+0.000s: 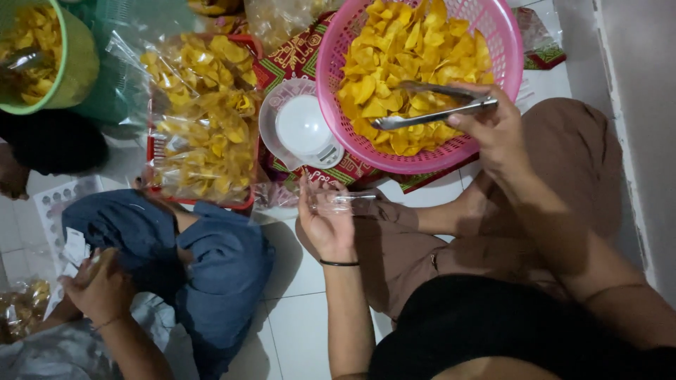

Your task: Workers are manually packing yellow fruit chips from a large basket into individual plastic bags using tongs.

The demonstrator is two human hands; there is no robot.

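The long metal tongs [436, 105] lay with their tips over the heaped yellow chips [401, 63] in the round pink perforated plastic basket [503, 42]; the two arms stood slightly apart, nothing visibly caught between them. The right hand [496, 134] gripped the tongs at the handle end, fingers closed around both arms. The left hand [325, 218], palm up, held a clear plastic bag [345, 203] by its edge, fingers curled on it, just below the basket. A small white kitchen scale [301, 130] sat touching the basket's left side, on a red patterned cloth [296, 56]. Further left lay sealed clear bags of chips [201, 119] piled in a red tray [204, 203]. Another person's hand [98, 285] and blue-clad knees [211, 260] occupied the lower left. A green bowl of chips [77, 63] stood upper left.
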